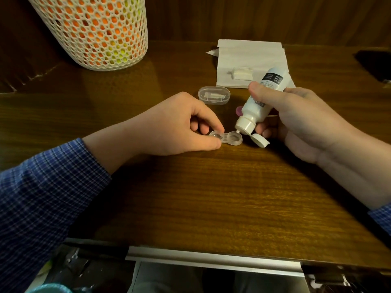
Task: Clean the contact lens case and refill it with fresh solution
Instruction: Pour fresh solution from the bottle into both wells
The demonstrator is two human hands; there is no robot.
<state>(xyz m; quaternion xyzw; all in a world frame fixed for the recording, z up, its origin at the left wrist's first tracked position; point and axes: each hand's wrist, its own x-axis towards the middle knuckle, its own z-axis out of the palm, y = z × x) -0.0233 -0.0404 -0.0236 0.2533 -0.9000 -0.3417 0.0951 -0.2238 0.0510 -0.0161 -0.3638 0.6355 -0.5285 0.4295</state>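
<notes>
Hands divide the work: left hand (179,123) pinches the contact lens case (225,138) steady on the surface (211,197), while right hand (296,121) grips the tilted solution bottle (259,102), nozzle over the 3 o'clock well.

Two hands: left hand (179,125), right hand (300,121), one clear lens case (227,138) with two open wells, one white solution bottle (260,100), one purple cap (239,111), one clear oval box (214,95), one paper towel (251,60), one folded wipe (242,73), one mesh basket (95,28), one table (211,187)
</notes>
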